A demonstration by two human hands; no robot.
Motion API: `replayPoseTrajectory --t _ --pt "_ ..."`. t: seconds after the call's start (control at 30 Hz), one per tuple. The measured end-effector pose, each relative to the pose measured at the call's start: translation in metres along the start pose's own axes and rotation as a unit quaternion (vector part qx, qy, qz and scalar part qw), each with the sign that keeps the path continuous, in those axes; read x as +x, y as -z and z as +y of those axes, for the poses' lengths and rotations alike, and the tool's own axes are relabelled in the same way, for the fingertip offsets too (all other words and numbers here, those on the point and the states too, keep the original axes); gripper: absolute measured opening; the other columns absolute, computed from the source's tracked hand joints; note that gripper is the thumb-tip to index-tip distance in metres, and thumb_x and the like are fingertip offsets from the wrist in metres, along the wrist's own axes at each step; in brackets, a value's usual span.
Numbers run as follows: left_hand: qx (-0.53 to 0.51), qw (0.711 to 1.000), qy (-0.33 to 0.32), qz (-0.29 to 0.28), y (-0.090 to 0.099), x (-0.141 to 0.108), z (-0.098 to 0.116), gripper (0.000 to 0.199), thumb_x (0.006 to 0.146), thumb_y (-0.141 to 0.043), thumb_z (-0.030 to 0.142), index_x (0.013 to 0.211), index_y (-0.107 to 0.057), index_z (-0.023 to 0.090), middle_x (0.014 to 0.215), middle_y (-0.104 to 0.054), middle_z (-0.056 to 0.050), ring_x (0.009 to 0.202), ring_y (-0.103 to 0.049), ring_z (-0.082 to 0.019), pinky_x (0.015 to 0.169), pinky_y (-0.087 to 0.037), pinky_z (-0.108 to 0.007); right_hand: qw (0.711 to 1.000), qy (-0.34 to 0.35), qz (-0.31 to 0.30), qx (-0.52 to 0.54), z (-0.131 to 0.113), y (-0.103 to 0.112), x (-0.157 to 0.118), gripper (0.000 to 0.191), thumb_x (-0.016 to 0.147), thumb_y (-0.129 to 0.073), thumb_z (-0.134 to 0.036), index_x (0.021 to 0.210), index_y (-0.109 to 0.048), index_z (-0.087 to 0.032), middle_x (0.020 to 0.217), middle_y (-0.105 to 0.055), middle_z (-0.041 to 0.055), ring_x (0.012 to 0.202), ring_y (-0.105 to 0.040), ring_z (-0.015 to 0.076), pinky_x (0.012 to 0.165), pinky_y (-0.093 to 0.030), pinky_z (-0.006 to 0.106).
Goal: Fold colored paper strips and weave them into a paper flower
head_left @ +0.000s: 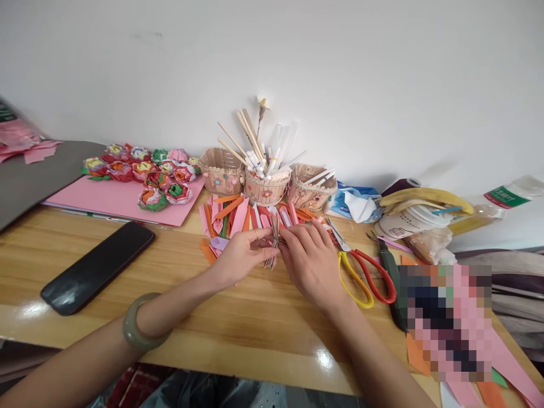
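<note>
A thin bundle of folded paper strips [275, 224] stands upright between my hands, pinched at its middle and fanning out at top and bottom. My left hand [242, 255] grips it from the left with thumb and fingertips. From the other side, my right hand [309, 258] has its fingers curled in on the same bundle; its fingertips are partly hidden. Behind both hands lies a pile of folded paper pieces [240, 215] in pink, orange, green and white. Close to my right hand are scissors [361, 272] with one yellow and one red handle.
Three decorated baskets [266, 190] stand by the wall, with sticks in them. Paper flowers [157, 180] rest on pink sheets [123, 204]. A black phone [100, 266] lies left. At right are a glue gun [393, 283], a tissue pack [352, 201], a lidded cup [403, 221] and a bottle [501, 198].
</note>
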State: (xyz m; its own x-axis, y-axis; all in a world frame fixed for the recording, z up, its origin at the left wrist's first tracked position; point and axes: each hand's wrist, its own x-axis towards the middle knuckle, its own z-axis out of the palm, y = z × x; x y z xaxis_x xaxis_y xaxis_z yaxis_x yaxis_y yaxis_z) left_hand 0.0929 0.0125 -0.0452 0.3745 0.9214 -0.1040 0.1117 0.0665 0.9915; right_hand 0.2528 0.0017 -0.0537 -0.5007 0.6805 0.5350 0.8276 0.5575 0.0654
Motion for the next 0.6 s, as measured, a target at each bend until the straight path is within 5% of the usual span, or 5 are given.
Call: replayPoseTrajectory --t 0.13,0.23,0.37,0.47,0.6 --pt "0.001 1.000 0.009 -0.004 0.000 -0.001 0.000 0.033 0.070 -0.059 0.018 0.103 -0.060 0.015 0.093 -0.067 -0.004 0.089 -0.060 -0.021 0.060 -0.054 -0.026 1.000 0.017 0.005 -0.015 0.000 0.001 -0.001 0.020 0.085 -0.047 -0.015 0.102 -0.056 -0.015 0.095 -0.064 0.0065 0.091 -0.052 0.0210 0.094 -0.030 0.038" --pt "-0.027 0.999 0.013 -0.040 0.002 0.000 -0.004 0.056 0.069 -0.061 0.017 0.123 -0.047 0.019 0.104 -0.064 -0.007 0.081 -0.060 -0.017 0.060 -0.054 -0.027 0.999 0.031 0.023 -0.005 0.003 0.003 -0.003 0.016 0.085 -0.045 -0.013 0.095 -0.057 -0.015 0.087 -0.065 0.0055 0.082 -0.052 0.0188 0.086 -0.033 0.035" --pt "-0.040 0.996 -0.034 -0.069 0.006 0.001 -0.010 0.092 0.062 -0.067 0.015 0.138 -0.017 0.031 0.138 -0.032 -0.012 0.080 -0.059 -0.013 0.062 -0.055 -0.027 0.999 0.035 0.023 0.003 0.007 0.004 -0.004 0.014 0.085 -0.044 -0.012 0.090 -0.057 -0.015 0.078 -0.063 0.0043 0.074 -0.050 0.0173 0.079 -0.034 0.033" --pt "0.042 0.991 -0.105 -0.076 0.009 0.001 -0.010 0.101 0.060 -0.072 0.019 0.137 -0.011 0.040 0.146 -0.011 -0.011 0.089 -0.058 -0.016 0.068 -0.055 -0.031 0.999 0.043 0.018 0.016 0.008 0.004 -0.005 0.013 0.084 -0.045 -0.011 0.088 -0.057 -0.015 0.077 -0.062 0.0040 0.073 -0.048 0.0172 0.077 -0.034 0.032" --pt "0.174 0.963 -0.187 -0.089 0.015 0.001 -0.008 0.096 0.058 -0.075 0.030 0.136 -0.019 0.038 0.145 -0.017 -0.007 0.118 -0.043 -0.026 0.089 -0.048 -0.039 0.998 0.057 0.019 0.031 0.007 0.006 -0.005 0.014 0.086 -0.043 -0.014 0.085 -0.057 -0.015 0.073 -0.060 0.0053 0.071 -0.046 0.0183 0.070 -0.034 0.031"
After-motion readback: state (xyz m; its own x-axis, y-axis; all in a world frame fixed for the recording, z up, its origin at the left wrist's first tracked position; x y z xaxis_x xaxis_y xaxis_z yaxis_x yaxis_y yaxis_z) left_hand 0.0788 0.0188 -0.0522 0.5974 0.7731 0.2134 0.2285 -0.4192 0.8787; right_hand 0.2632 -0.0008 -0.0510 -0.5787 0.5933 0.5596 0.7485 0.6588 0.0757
